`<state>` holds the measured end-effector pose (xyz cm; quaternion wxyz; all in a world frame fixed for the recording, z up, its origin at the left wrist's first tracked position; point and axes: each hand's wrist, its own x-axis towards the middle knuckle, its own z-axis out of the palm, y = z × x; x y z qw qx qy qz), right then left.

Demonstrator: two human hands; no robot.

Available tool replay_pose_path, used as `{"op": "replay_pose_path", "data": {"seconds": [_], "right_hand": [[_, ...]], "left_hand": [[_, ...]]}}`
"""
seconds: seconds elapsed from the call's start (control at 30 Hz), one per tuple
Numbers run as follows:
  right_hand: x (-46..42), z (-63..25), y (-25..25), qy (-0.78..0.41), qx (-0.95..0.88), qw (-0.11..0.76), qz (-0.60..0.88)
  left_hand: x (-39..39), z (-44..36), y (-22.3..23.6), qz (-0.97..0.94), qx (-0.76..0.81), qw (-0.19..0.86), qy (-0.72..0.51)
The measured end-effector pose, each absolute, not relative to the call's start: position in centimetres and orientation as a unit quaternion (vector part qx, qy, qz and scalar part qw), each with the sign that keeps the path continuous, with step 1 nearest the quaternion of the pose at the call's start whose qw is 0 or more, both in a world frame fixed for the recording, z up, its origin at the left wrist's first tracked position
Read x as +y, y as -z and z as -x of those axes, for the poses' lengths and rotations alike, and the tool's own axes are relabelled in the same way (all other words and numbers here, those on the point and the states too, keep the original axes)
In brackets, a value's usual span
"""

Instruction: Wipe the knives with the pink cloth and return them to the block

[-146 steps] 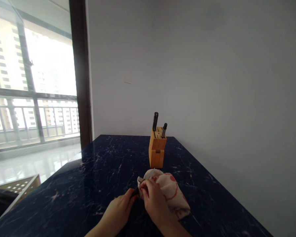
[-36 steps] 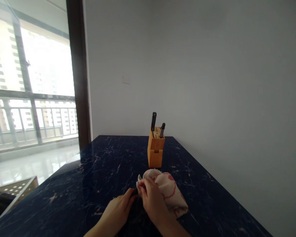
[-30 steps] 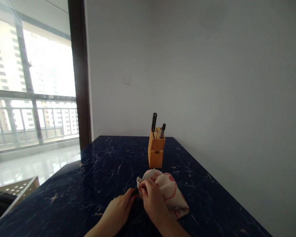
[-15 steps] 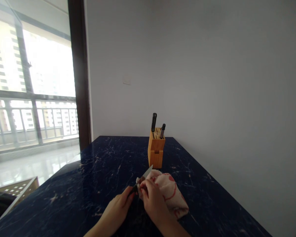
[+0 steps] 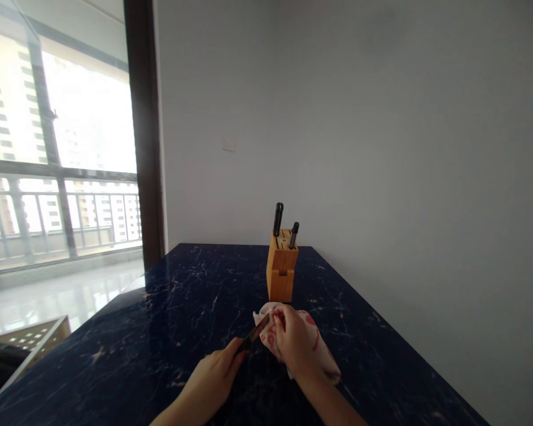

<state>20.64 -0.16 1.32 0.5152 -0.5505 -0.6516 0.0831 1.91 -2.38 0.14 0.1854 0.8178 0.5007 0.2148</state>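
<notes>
The left hand (image 5: 217,373) is closing around the handle of a slim, black-handled metal knife (image 5: 254,335), thumb along its top, the narrow blade slanting away to the right over the bench. The right hand (image 5: 295,343) is pinching a crumpled, white fabric cloth with red markings (image 5: 325,355), its fingers curled in beside the far end of the blade; whether they are touching the metal is hard to tell. The cloth is spreading out underneath and to the right of this hand.

At the far left, a bright glass window (image 5: 89,124) is showing railings and pale tall buildings. Below it, a cream perforated panel (image 5: 35,338) is standing beside the bench, a black item (image 5: 0,367) lying next to it. A dark brown upright frame (image 5: 144,136) is bordering the grey wall (image 5: 382,148), which is carrying a square white plate (image 5: 229,143). The glossy dark blue, white-veined bench (image 5: 195,307) is supporting an upright, tan wooden knife block (image 5: 282,281) just beyond the cloth, two dark handles rising from its top.
</notes>
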Motion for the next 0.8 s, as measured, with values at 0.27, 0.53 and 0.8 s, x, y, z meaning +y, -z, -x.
{"op": "replay_pose_path", "data": {"seconds": [0.27, 0.53, 0.8], "right_hand": [[0.5, -22.7, -1.5, -0.046, -0.624, 0.509, 0.591], [0.2, -22.3, -1.7, -0.048, -0.634, 0.490, 0.597], [-0.2, -20.9, -1.4, -0.080, -0.654, 0.496, 0.565]], "left_hand": [[-2.5, -2.0, -0.1, -0.825, 0.495, 0.172, -0.212], [-2.7, -2.1, -0.2, -0.826, 0.501, 0.162, -0.203], [-2.5, -2.0, 0.1, -0.821, 0.504, 0.169, -0.208]]}}
